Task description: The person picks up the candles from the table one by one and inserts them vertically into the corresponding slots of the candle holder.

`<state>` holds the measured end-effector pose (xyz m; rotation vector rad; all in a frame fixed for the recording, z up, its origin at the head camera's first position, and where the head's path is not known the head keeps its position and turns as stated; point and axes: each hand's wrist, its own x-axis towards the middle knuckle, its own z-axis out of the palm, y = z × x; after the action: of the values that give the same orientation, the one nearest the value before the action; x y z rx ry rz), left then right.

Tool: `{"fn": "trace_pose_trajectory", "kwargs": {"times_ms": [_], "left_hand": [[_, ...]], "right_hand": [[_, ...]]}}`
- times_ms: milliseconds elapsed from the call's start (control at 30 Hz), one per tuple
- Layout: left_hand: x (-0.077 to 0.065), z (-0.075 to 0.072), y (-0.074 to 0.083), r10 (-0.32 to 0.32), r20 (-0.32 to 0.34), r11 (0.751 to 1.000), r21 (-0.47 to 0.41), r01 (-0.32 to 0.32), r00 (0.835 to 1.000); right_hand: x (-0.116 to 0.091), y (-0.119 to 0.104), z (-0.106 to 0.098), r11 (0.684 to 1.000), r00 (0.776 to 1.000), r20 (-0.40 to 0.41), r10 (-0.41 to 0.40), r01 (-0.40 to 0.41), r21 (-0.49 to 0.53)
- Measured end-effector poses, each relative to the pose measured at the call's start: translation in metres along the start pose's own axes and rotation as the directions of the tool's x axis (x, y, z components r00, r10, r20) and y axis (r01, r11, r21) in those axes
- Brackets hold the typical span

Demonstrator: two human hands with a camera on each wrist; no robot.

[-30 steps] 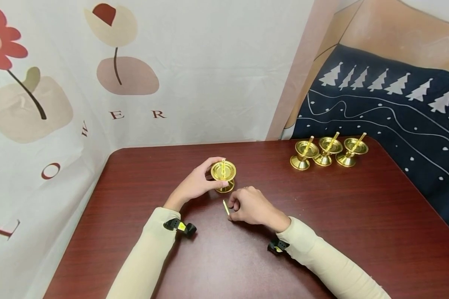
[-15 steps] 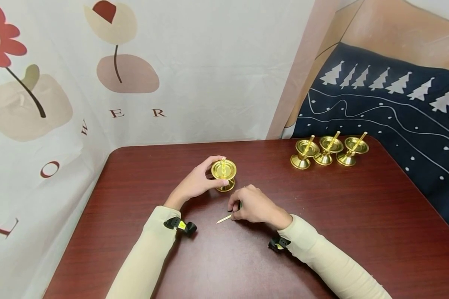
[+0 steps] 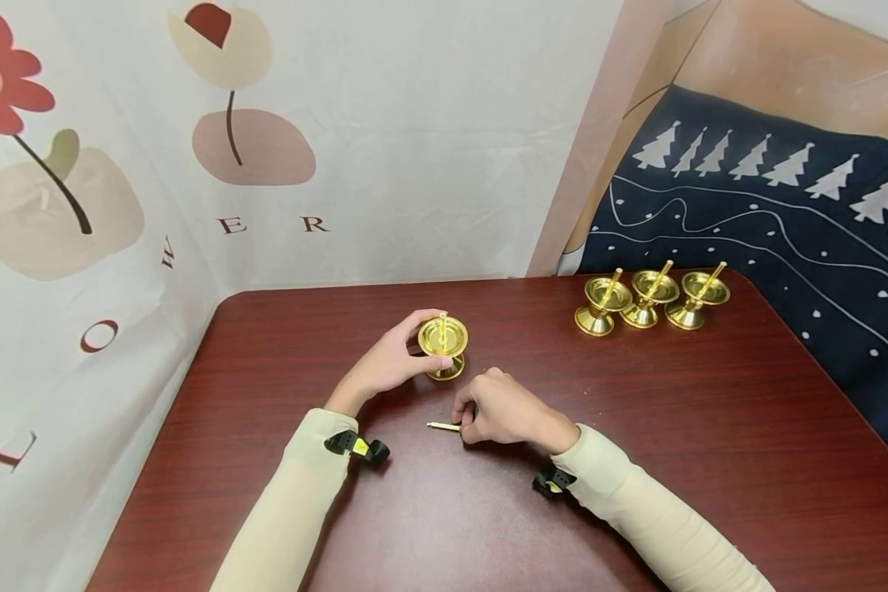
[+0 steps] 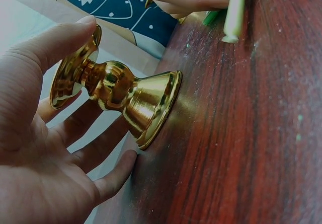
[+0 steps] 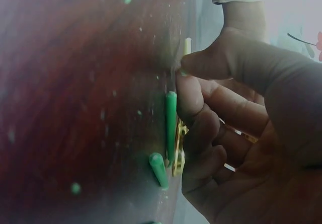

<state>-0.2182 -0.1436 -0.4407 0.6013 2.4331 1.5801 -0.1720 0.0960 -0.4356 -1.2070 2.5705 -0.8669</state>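
A gold candle holder [image 3: 455, 335] stands on the table with a thin yellow candle upright in its dish. My left hand [image 3: 383, 362] holds it from the left, thumb in front and fingers behind. The left wrist view shows the thumb at the dish rim of the candle holder [image 4: 113, 85] and its base on the wood. Just to the right and nearer, my right hand [image 3: 503, 409] pinches a thin pale candle [image 3: 442, 426] at one end; its free end points left, close over the table. Beside that hand, green candles [image 5: 171, 121] lie on the wood, hidden by it in the head view.
Three more gold candle holders [image 3: 595, 321] stand at the back right of the dark red table [image 3: 303, 329], each with a slim yellow candle leaning in it. Small green crumbs dot the tabletop. Printed cloth [image 3: 414, 164] hangs behind the table and along its left.
The thin candle in my right hand has swung from pointing away, round to near left, and now straight left. The left hand and its candle holder have stayed put.
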Motion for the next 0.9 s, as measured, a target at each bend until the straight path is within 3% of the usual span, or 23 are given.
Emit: {"fn": "trace_pose_trajectory", "kwargs": {"times_ms": [567, 900], "left_hand": [[0.000, 0.000, -0.001, -0.002, 0.001, 0.999, -0.040, 0.002, 1.000], [-0.001, 0.001, 0.001, 0.014, 0.009, 0.998, -0.057, -0.013, 1.000]], "right_hand": [[0.000, -0.005, -0.032, 0.992, 0.996, -0.005, 0.091, -0.090, 0.091], [0.013, -0.006, -0.046, 0.993, 0.989, -0.134, 0.062, -0.048, 0.104]]}}
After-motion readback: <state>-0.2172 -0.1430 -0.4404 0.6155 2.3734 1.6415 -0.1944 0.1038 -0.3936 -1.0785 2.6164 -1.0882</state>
